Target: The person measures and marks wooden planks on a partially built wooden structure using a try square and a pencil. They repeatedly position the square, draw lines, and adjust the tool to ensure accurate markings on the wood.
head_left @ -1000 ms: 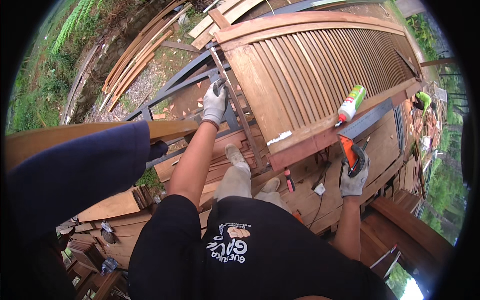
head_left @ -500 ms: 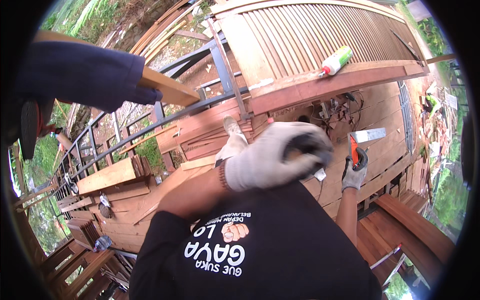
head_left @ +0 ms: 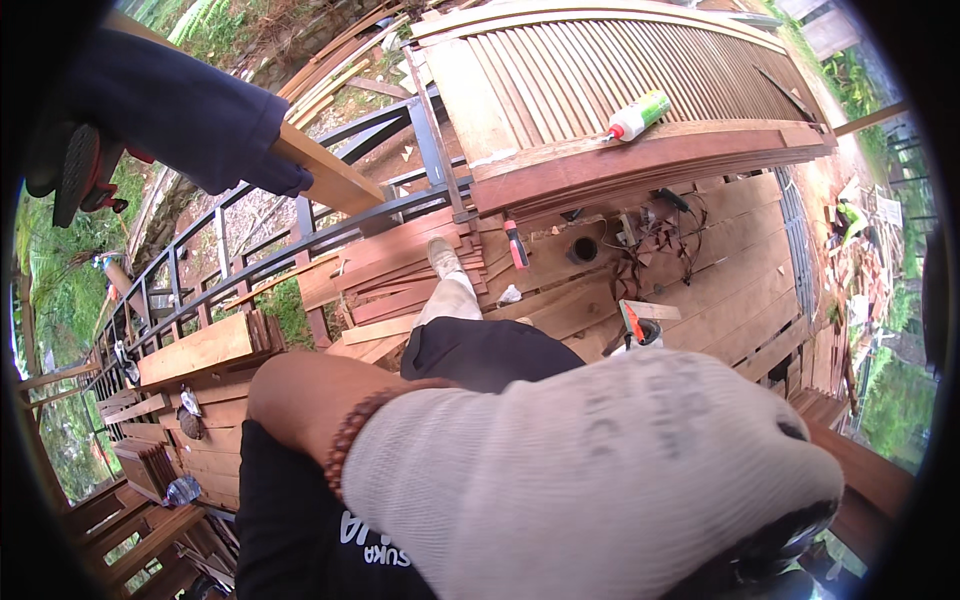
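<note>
My left hand (head_left: 590,470), in a pale knit work glove with dark-coated fingers, is raised very close to the camera and fills the lower right. Its back faces me, and its fingers bend down mostly out of sight, so I cannot tell whether they hold anything. A beaded bracelet (head_left: 360,430) circles that wrist. Beyond it, my right hand (head_left: 645,338), mostly covered by the left glove, grips an orange-handled tool (head_left: 632,320) with a flat, pale bar-like piece sticking out sideways. The tool's exact kind is unclear.
A slatted wooden panel (head_left: 600,75) bears a green-and-white bottle with a red cap (head_left: 638,116). On the plank floor lie a red-and-black handled tool (head_left: 516,245) and cords among wood scraps (head_left: 655,245). Another person's dark blue-clothed limb (head_left: 180,120) crosses the upper left by a wooden beam (head_left: 330,175).
My left hand has come up and to the right, much closer to the camera. It now hides most of the right hand, which has shifted left with the orange-handled tool.
</note>
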Demonstrator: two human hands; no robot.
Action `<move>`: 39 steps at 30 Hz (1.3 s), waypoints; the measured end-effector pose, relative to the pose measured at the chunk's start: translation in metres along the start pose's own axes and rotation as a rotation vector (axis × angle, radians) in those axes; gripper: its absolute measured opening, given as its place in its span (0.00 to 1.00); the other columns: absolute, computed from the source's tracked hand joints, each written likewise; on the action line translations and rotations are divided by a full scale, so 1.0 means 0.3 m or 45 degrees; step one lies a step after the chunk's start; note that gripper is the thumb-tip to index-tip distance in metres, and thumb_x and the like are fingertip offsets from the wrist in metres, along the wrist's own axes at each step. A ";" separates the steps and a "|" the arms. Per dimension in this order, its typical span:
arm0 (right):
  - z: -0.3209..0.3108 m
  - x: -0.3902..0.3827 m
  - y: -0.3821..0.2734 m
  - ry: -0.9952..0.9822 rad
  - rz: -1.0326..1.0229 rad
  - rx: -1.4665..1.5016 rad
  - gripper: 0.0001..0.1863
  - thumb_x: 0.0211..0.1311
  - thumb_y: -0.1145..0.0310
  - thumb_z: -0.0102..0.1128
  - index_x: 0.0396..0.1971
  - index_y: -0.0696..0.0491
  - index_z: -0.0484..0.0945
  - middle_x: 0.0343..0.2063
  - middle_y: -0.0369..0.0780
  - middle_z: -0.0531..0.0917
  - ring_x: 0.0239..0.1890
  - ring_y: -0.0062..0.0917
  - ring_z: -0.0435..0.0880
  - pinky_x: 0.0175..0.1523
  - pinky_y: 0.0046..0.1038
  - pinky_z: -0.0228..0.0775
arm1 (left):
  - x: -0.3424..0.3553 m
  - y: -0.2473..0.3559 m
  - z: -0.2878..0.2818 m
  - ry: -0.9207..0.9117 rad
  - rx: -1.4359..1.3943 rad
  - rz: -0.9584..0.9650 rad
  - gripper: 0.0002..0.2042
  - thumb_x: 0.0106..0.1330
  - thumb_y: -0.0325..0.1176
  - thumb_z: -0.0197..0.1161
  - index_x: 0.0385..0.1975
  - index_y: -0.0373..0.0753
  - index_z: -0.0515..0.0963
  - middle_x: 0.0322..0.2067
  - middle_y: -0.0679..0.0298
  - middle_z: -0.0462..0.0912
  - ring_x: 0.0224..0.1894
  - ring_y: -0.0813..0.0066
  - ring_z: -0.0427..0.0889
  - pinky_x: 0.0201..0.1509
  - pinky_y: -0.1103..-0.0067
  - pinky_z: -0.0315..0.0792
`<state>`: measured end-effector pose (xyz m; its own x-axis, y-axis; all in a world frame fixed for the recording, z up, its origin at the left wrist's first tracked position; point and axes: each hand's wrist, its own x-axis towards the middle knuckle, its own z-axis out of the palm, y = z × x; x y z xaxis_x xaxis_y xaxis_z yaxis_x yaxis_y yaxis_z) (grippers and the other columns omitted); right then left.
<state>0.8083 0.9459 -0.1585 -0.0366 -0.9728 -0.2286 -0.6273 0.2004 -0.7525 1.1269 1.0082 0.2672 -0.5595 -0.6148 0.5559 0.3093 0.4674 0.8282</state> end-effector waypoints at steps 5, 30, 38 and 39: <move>-0.008 -0.030 0.057 -0.009 0.007 -0.053 0.23 0.57 0.84 0.61 0.52 0.50 0.73 0.29 0.39 0.81 0.20 0.22 0.79 0.24 0.29 0.74 | -0.018 0.015 0.042 0.004 0.107 0.006 0.17 0.61 0.38 0.68 0.43 0.30 0.81 0.39 0.54 0.85 0.40 0.64 0.85 0.45 0.71 0.79; -0.053 -0.269 0.530 -0.288 0.874 -0.300 0.22 0.45 0.80 0.71 0.44 0.52 0.83 0.32 0.39 0.86 0.28 0.25 0.84 0.30 0.33 0.75 | -0.456 0.097 -0.029 1.035 -0.168 -0.739 0.17 0.65 0.38 0.69 0.45 0.29 0.80 0.42 0.58 0.85 0.46 0.70 0.84 0.53 0.75 0.76; -0.069 -0.071 0.351 0.188 0.514 0.480 0.17 0.58 0.85 0.59 0.46 0.52 0.79 0.28 0.38 0.82 0.26 0.23 0.80 0.31 0.24 0.74 | -0.816 -0.335 0.016 1.064 0.442 -1.446 0.12 0.69 0.33 0.65 0.45 0.31 0.82 0.42 0.64 0.87 0.43 0.79 0.83 0.52 0.79 0.76; -0.071 0.002 0.306 0.322 0.330 0.541 0.18 0.60 0.86 0.58 0.48 0.53 0.78 0.30 0.38 0.83 0.27 0.22 0.81 0.31 0.22 0.74 | -0.889 -0.390 0.022 1.121 0.383 -1.368 0.12 0.69 0.33 0.65 0.46 0.32 0.82 0.42 0.64 0.86 0.44 0.79 0.82 0.52 0.79 0.76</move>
<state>0.7341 0.9613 -0.2145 -0.3662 -0.8725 -0.3235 -0.2064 0.4152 -0.8860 1.2347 1.1216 0.0216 0.2746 -0.8878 -0.3694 -0.1876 -0.4263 0.8849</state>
